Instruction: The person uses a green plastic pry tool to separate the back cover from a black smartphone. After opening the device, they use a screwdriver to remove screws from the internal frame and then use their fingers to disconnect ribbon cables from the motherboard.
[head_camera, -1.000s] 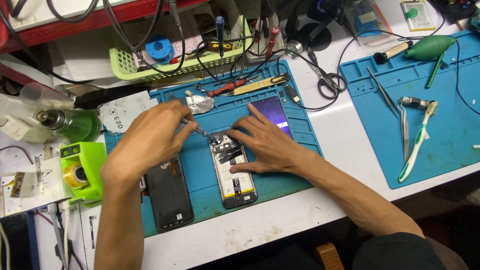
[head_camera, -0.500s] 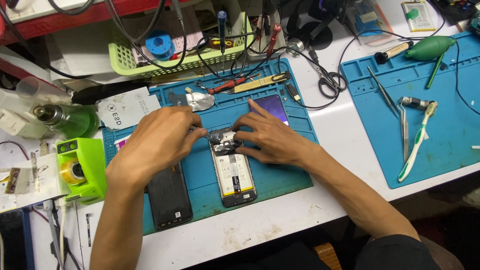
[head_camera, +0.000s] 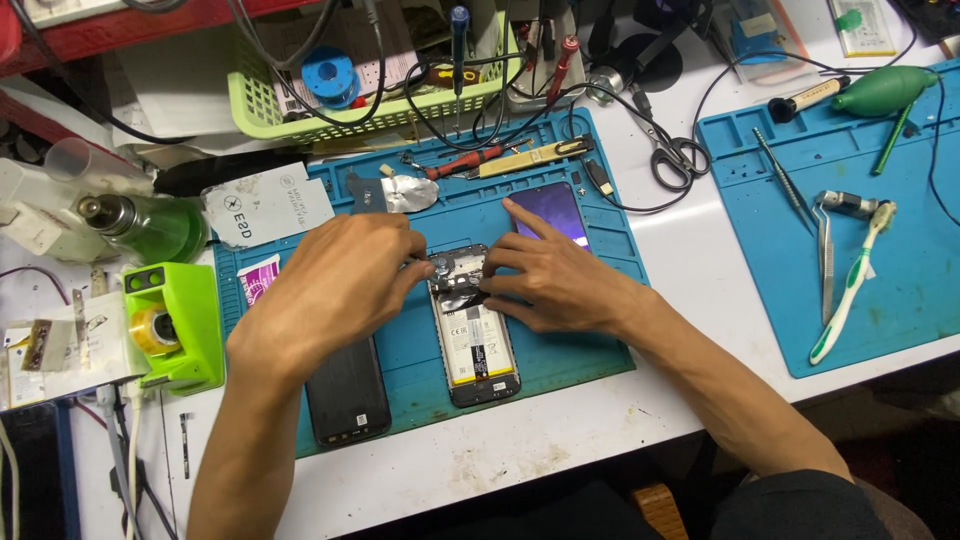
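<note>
While both hands work at its top end, the opened phone (head_camera: 472, 335) lies face down at frame centre on the blue mat (head_camera: 560, 350): back cover off, pale battery with label exposed, dark camera and board area at top. Left hand (head_camera: 335, 290) has fingers curled and pinched on a thin metal tool, tip at the phone's upper left corner; can't tell what kind of tool. Right hand (head_camera: 555, 280) is flat, fingers spread, fingertips pressing the phone's upper right edge, holding nothing. Count: one opened phone, one black back panel (head_camera: 345, 395) just left of it, one dark screen (head_camera: 550, 210) above the right hand, two blue mats, second (head_camera: 900, 290) at right edge.
</note>
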